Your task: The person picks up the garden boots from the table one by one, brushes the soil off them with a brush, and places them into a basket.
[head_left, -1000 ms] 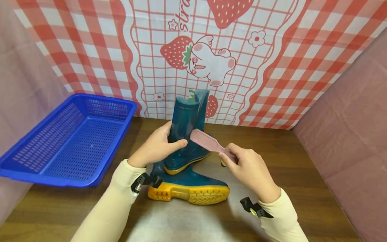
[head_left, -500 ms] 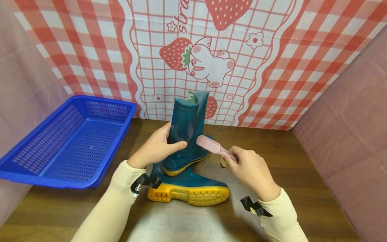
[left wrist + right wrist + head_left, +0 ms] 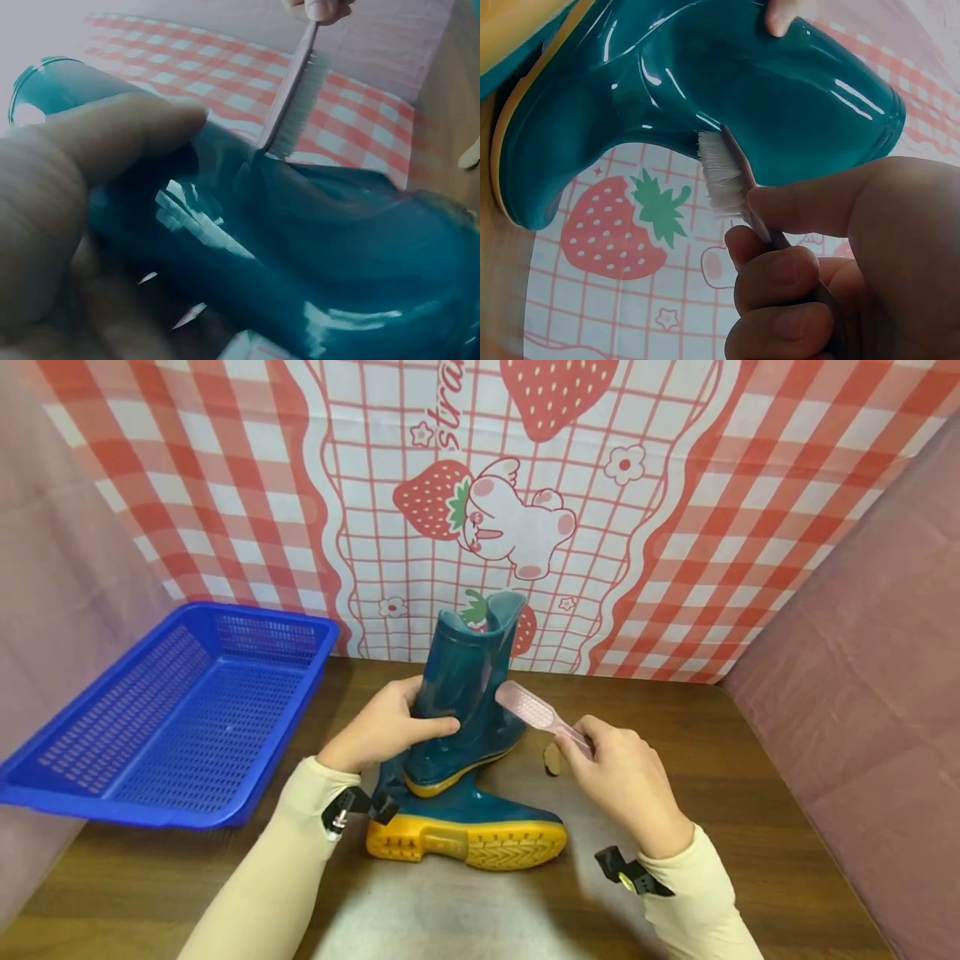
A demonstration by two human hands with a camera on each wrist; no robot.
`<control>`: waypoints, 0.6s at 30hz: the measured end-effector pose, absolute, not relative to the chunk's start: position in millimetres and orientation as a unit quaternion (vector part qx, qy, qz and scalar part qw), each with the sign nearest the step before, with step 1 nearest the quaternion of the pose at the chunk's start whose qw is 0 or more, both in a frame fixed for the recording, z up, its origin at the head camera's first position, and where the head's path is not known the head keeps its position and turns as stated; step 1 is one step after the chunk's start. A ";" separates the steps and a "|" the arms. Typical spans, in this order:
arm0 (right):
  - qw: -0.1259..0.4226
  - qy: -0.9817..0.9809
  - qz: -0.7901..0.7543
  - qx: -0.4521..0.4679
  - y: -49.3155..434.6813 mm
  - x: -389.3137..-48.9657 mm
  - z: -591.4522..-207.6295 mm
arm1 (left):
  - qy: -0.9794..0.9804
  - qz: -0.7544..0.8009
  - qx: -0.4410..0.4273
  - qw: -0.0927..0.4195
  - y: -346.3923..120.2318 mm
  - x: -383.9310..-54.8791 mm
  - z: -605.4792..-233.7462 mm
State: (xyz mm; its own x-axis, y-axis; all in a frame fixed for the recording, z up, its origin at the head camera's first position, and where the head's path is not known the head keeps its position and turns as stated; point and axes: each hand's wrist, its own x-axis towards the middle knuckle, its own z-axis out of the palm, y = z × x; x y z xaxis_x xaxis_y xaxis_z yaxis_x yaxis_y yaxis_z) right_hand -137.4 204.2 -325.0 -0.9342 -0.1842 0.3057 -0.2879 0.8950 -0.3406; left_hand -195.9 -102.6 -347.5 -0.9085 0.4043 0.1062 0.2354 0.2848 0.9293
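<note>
A teal rubber boot (image 3: 465,693) with a yellow sole stands upright, slightly tilted, in the head view. My left hand (image 3: 386,727) grips its shaft from the left, thumb across the near side. My right hand (image 3: 622,772) holds a pink brush (image 3: 528,706) by its handle. The brush head lies at the right edge of the shaft, above the foot; in the right wrist view its pale bristles (image 3: 721,176) point towards the foot. Whether they touch the boot, I cannot tell. A matching boot (image 3: 480,831) lies on its side in front, sole facing me.
A blue perforated plastic basket (image 3: 217,727) sits on the left of the wooden table (image 3: 697,760). A small tan and dark piece (image 3: 552,760) lies right of the boots. A strawberry-patterned cloth (image 3: 517,518) hangs behind, with pink cloth at both sides.
The brush has moved right, from the front of the shaft to its right edge, and its head has turned. The held boot has tilted slightly. The lying boot stays put.
</note>
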 end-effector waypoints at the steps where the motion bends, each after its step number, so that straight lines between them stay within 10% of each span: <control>1: 0.134 -0.964 0.194 0.121 205.3 -136.9 -324.7 | 0.801 0.565 0.191 0.055 -101.5 -196.4 -348.2; 18: 0.146 -0.961 0.206 0.116 212.3 -138.0 -321.1 | 0.783 0.582 0.091 -0.197 -59.1 -181.7 -328.9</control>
State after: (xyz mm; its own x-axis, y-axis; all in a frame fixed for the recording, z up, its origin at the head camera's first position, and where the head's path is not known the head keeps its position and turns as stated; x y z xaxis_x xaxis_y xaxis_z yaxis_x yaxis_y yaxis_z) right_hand -138.0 212.3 -321.1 -0.9303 -0.1626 0.3288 -0.2829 0.8886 -0.3610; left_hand -181.7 -59.1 -328.9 -0.9058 -0.0874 0.4145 0.3718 0.3051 0.8767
